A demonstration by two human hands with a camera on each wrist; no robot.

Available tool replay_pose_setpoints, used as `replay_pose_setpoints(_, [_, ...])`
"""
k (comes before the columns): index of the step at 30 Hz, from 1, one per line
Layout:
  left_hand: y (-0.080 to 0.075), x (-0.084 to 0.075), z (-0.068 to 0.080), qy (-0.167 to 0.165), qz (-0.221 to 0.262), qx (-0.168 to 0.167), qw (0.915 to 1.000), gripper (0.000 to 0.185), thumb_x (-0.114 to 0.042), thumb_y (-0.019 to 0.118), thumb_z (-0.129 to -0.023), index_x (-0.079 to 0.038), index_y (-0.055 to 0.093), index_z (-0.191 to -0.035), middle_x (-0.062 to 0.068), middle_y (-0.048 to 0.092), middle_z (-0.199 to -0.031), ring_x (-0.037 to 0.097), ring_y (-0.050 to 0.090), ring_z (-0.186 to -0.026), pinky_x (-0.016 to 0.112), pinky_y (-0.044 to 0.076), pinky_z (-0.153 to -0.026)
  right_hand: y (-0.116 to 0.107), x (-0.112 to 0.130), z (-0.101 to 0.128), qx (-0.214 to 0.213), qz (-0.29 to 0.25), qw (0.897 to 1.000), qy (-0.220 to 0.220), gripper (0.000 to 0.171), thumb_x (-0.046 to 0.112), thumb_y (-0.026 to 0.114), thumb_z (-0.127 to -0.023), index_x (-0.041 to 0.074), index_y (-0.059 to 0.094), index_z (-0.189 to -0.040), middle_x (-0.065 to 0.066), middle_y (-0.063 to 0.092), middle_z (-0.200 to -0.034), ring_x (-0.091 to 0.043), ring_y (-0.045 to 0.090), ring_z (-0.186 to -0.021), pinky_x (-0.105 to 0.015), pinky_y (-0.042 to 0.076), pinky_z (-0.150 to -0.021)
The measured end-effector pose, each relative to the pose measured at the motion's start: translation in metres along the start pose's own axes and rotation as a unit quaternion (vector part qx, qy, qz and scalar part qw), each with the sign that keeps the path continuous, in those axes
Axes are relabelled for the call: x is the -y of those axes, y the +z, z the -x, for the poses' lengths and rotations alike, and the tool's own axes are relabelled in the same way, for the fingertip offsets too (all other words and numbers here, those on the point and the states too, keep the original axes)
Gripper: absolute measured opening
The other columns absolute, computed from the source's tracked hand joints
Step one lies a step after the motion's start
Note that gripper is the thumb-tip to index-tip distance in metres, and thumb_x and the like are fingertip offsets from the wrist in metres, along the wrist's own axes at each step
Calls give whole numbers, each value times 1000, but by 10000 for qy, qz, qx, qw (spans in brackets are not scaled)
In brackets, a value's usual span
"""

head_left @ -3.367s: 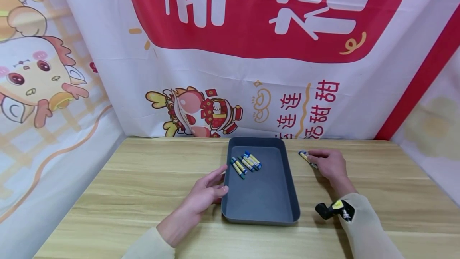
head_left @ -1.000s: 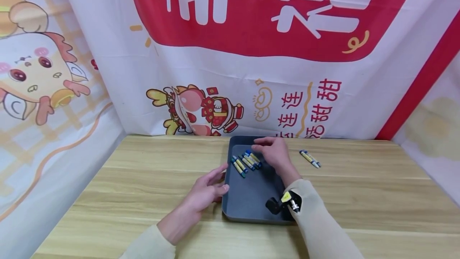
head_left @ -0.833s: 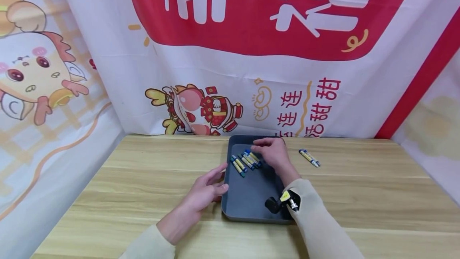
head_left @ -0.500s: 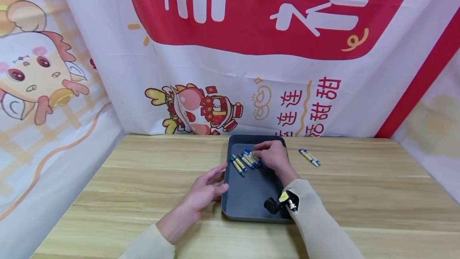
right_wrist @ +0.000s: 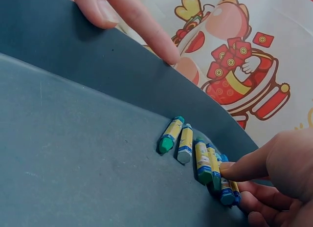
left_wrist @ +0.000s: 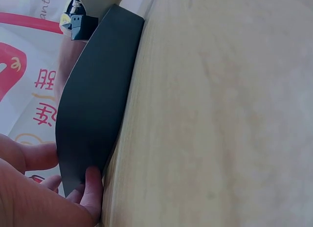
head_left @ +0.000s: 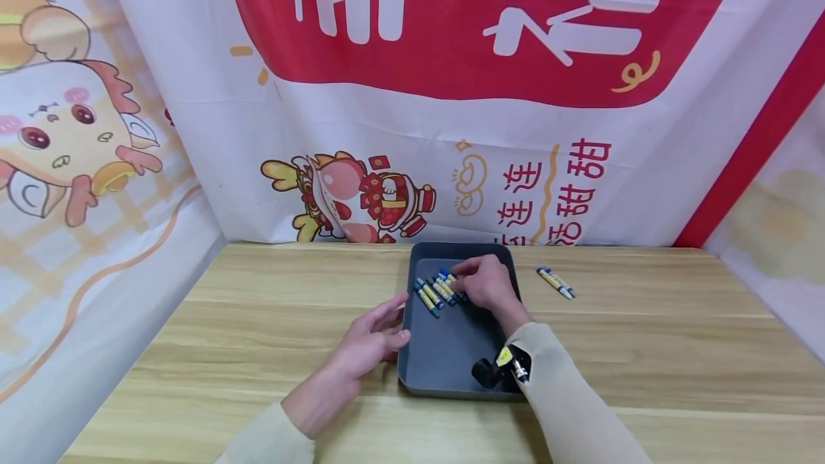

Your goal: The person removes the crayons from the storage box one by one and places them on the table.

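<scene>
A dark grey rectangular tray (head_left: 451, 360) stands on the wooden table. My left hand (head_left: 366, 348) holds its left wall, thumb over the rim and fingers against the outer side (left_wrist: 93, 190). Inside, toward the back left, several short crayons (right_wrist: 203, 161) with yellow wrappers and green or blue ends lie in a slanted row. My right hand (head_left: 486, 283) reaches into the tray and pinches at the right end of that row. Its thumb (right_wrist: 234, 172) presses on a blue crayon (right_wrist: 226, 192), with the other fingers curled behind, partly hidden.
Two more crayons (head_left: 556, 283) lie side by side on the table (head_left: 657, 349), right of the tray. A printed white and red cloth (head_left: 361, 120) hangs right behind the table's back edge. A small black device (head_left: 503, 367) sits on the right wrist.
My right hand has come from the crayons on the table into the tray, then lowered onto the row's right end. The left hand keeps its place on the tray wall.
</scene>
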State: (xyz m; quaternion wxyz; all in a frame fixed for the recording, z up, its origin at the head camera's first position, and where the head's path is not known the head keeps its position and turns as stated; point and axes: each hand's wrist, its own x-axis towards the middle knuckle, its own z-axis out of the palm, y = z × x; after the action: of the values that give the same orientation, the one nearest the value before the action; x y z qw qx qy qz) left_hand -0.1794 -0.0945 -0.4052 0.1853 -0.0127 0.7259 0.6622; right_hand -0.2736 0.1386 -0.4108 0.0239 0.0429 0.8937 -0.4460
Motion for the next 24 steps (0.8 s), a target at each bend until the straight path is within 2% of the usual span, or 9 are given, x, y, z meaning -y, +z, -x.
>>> replay_pose_setpoints(10, [0, -1, 0, 33, 19, 25, 10000, 68, -5, 64, -101, -24, 44, -163, 20, 43, -167, 41, 52, -147, 45, 57, -104, -1, 0, 1, -43, -41, 10000, -43, 21, 11, 79, -94, 12, 83, -115, -10, 79, -116, -24, 67, -100, -40, 56, -91])
replay_pose_setpoints(19, [1, 1, 0, 47, 56, 11, 10000, 68, -4, 65, -100, -24, 45, -162, 20, 44, -167, 40, 54, -146, 44, 57, -103, -3, 0, 1, -147, -8, 9999, 66, 20, 17, 80, -94, 13, 84, -113, -12, 77, -126, -28, 68, -116, -48, 54, -104])
replay_pose_setpoints(24, [1, 2, 0, 36, 61, -15, 10000, 67, -3, 64, -100, -24, 46, -162, 20, 45, -166, 41, 54, -146, 43, 58, -102, -3, 1, 0, -249, -42, 9997, 39, 17, 20, 79, -95, 14, 85, -110, -11, 78, -124, -27, 68, -116, -46, 55, -102])
